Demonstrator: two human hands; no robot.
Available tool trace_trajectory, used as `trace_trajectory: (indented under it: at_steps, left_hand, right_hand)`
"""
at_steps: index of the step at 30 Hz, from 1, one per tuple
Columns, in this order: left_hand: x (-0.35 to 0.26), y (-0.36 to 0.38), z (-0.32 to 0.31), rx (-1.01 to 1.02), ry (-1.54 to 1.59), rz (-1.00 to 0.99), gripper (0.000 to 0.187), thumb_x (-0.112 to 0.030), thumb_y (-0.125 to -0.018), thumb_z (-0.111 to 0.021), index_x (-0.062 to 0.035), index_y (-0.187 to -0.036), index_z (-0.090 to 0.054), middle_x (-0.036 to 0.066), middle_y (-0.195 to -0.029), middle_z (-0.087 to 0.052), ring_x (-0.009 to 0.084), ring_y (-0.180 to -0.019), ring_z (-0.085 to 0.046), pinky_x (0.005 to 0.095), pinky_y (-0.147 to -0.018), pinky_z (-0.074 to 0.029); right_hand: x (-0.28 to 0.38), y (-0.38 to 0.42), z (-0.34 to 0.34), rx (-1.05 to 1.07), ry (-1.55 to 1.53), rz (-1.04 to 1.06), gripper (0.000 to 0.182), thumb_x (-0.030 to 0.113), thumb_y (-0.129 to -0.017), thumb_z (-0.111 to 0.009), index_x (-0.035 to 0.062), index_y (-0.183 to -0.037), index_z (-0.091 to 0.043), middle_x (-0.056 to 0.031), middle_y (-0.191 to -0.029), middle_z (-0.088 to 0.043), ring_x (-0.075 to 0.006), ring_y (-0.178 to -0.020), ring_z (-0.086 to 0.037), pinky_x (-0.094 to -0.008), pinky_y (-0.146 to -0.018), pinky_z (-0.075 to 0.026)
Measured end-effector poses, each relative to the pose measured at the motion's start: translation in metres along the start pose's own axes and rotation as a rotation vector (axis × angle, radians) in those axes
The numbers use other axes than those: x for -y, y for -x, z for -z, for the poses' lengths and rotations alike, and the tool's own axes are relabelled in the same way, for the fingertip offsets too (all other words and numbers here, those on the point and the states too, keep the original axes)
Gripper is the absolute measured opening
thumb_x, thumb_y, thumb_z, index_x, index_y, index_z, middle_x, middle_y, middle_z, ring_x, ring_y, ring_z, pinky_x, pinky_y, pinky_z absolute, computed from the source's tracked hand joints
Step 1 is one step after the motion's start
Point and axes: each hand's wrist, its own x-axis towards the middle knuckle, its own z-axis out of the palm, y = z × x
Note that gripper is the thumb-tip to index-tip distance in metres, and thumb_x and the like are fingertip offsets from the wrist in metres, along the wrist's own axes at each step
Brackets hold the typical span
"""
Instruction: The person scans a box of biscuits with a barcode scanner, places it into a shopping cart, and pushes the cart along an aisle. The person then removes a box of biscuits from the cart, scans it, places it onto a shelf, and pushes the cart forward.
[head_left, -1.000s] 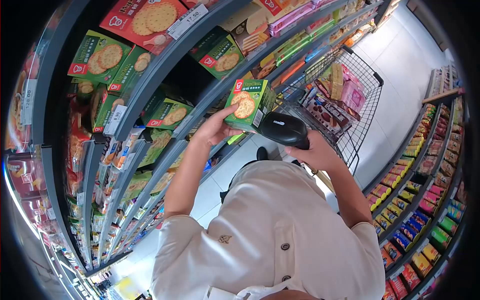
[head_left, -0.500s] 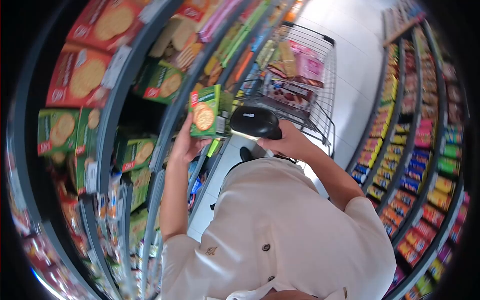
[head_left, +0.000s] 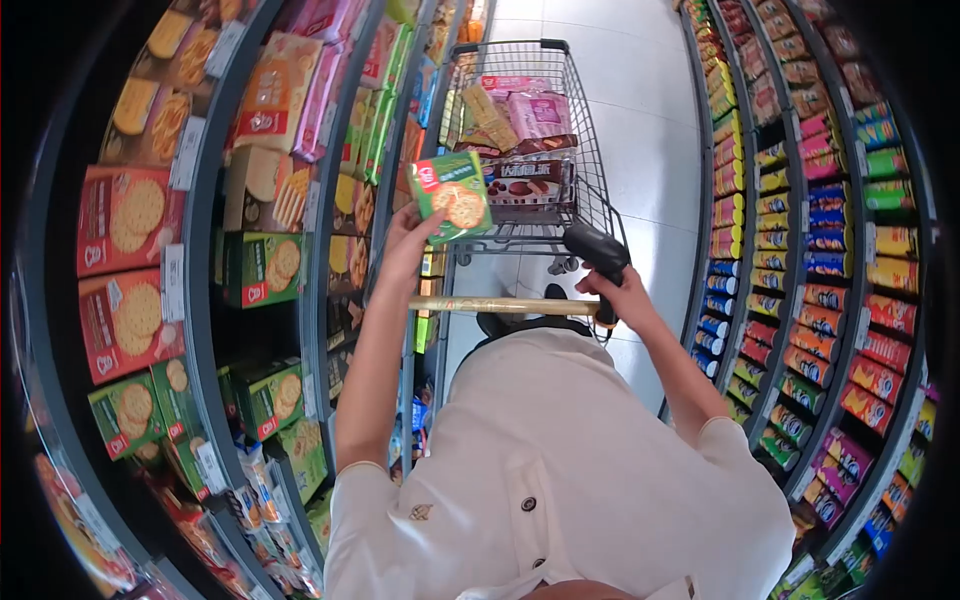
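My left hand (head_left: 405, 243) is closed round the lower left edge of a green cracker box (head_left: 450, 196). Round crackers are printed on the box front, which faces up at me. It is held over the near left part of a wire shopping cart (head_left: 590, 150). In my right hand (head_left: 622, 292) is a black handheld barcode scanner (head_left: 597, 246), gripped by its handle, near the right end of the cart's gold push bar (head_left: 490, 305). Inside the cart lie a dark brown snack pack (head_left: 533, 183), a pink pack (head_left: 541, 112) and a yellow pack (head_left: 489, 117).
Left of me, shelves hold red cracker boxes (head_left: 132, 215), more green cracker boxes (head_left: 270, 268) and other snacks. Along the right run shelves of colourful canisters (head_left: 827, 265). Pale floor tiles (head_left: 645, 150) stretch ahead between them.
The green box has moved away from the left shelf to over the cart. The scanner has drawn apart from it to the right. My view has turned, so the cart now lies straight ahead.
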Motion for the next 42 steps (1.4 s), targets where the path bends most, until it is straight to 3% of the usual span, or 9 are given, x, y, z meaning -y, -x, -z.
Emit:
trace_trajectory:
  at_steps: [6,8,11,15,21,27,33,36,42]
  left_hand:
    - [0.051,-0.085,-0.080,0.125,-0.342,0.056,0.078,-0.020,-0.082,-0.090,0.0051,-0.141,-0.045,0.009,-0.114,-0.068,0.0146,-0.097,-0.066,0.0312,-0.086,-0.051]
    - [0.078,-0.111,-0.101,0.154,-0.383,0.054,0.080,-0.018,-0.080,-0.091,0.0055,-0.141,-0.044,0.010,-0.110,-0.069,0.0154,-0.091,-0.068,0.0321,-0.083,-0.053]
    - [0.113,-0.145,-0.123,0.262,-0.506,0.105,0.080,-0.017,-0.077,-0.091,0.0050,-0.139,-0.046,0.011,-0.108,-0.070,0.0166,-0.083,-0.069,0.0338,-0.080,-0.055]
    - [0.196,-0.214,-0.126,0.208,-0.848,0.050,0.095,-0.041,-0.062,-0.095,-0.0076,-0.141,-0.055,0.018,-0.134,-0.067,0.0373,-0.121,-0.064,0.0476,-0.105,-0.050]
    - [0.133,-0.203,-0.177,0.202,-1.254,-0.014,0.088,-0.036,-0.064,-0.095,-0.0048,-0.138,-0.056,0.021,-0.133,-0.066,0.0392,-0.124,-0.063,0.0455,-0.106,-0.050]
    - [0.180,-0.233,-0.186,0.409,-1.087,-0.128,0.104,-0.033,-0.072,-0.091,0.0050,-0.153,-0.037,0.027,-0.148,-0.055,0.0396,-0.134,-0.056,0.0453,-0.112,-0.045]
    - [0.174,-0.216,-0.179,0.231,-1.118,-0.238,0.103,-0.024,-0.083,-0.084,0.0054,-0.161,-0.024,0.029,-0.154,-0.047,0.0359,-0.135,-0.056,0.0398,-0.112,-0.046]
    - [0.122,-0.198,-0.155,0.358,-0.738,0.045,0.091,-0.022,-0.090,-0.079,0.0004,-0.162,-0.029,0.025,-0.156,-0.046,0.0280,-0.133,-0.058,0.0359,-0.107,-0.049]
    - [0.056,-0.072,-0.062,0.002,-0.568,-0.364,0.049,-0.015,-0.101,-0.070,0.0003,-0.145,-0.055,0.013,-0.127,-0.070,0.0165,-0.113,-0.066,0.0305,-0.095,-0.054]
  right_hand:
    - [-0.036,0.003,-0.011,-0.066,0.180,0.023,0.025,0.022,-0.092,-0.076,-0.0016,-0.099,-0.074,-0.0052,-0.077,-0.071,-0.0105,-0.074,-0.066,-0.0296,-0.068,-0.051]
    - [-0.038,0.007,-0.011,-0.075,0.299,0.040,0.024,0.023,-0.089,-0.078,0.0005,-0.094,-0.072,-0.0039,-0.059,-0.060,-0.0112,-0.052,-0.055,-0.0322,-0.053,-0.046]
    - [0.002,0.016,-0.016,-0.095,0.338,0.042,0.022,0.022,-0.089,-0.077,0.0008,-0.092,-0.071,-0.0063,-0.056,-0.059,-0.0145,-0.047,-0.056,-0.0325,-0.051,-0.045]
    - [0.007,0.015,-0.013,-0.076,0.327,0.086,0.020,0.016,-0.085,-0.078,0.0011,-0.098,-0.074,-0.0132,-0.067,-0.066,-0.0191,-0.057,-0.060,-0.0333,-0.058,-0.049]
    - [-0.001,0.013,-0.010,-0.060,0.172,0.115,0.017,0.010,-0.084,-0.078,0.0002,-0.097,-0.075,-0.0120,-0.073,-0.070,-0.0160,-0.060,-0.058,-0.0309,-0.062,-0.051]
    - [-0.005,0.013,-0.007,-0.046,0.121,0.069,0.017,0.010,-0.084,-0.078,-0.0009,-0.095,-0.074,-0.0129,-0.068,-0.066,-0.0161,-0.056,-0.055,-0.0316,-0.059,-0.050]
    - [-0.006,0.011,-0.006,-0.021,0.160,0.060,0.016,0.012,-0.085,-0.077,-0.0018,-0.093,-0.074,-0.0160,-0.066,-0.063,-0.0192,-0.054,-0.054,-0.0332,-0.057,-0.049]
    - [-0.004,0.009,-0.006,-0.007,0.172,0.060,0.017,0.013,-0.085,-0.077,-0.0018,-0.094,-0.074,-0.0170,-0.066,-0.063,-0.0209,-0.054,-0.054,-0.0335,-0.057,-0.048]
    - [0.003,0.006,-0.008,0.021,0.277,0.028,0.021,0.018,-0.085,-0.078,-0.0001,-0.096,-0.075,-0.0176,-0.067,-0.066,-0.0274,-0.055,-0.059,-0.0374,-0.058,-0.050]
